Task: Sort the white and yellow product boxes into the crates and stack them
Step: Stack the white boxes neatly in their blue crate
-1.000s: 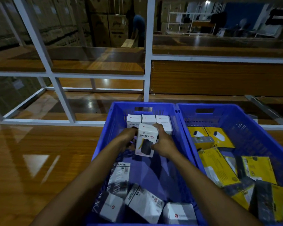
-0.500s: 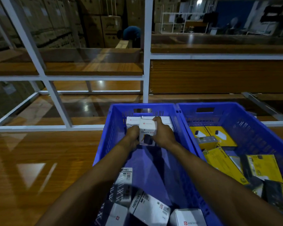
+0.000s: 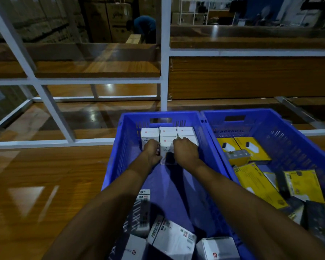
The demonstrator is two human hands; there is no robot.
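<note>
Gripping the white Halley box (image 3: 167,147) from both sides, the left hand (image 3: 152,152) curled its fingers round the box's left edge and the right hand (image 3: 185,152) curled over its upper right corner, so the box stood upright between the 2 hands with its dark product picture showing below the knuckles. It sat at the far end of the left blue crate (image 3: 116,156), just in front of a row of 3 white boxes (image 3: 167,131) standing along the far wall. Nearer the person, loose white boxes (image 3: 171,239) lay tumbled on the same crate's floor. Just beside it, the right blue crate (image 3: 289,132) held yellow boxes (image 3: 255,181), 2 flat at the far end and others tilted in a heap. Both crates rested on a wooden table (image 3: 45,175).
</note>
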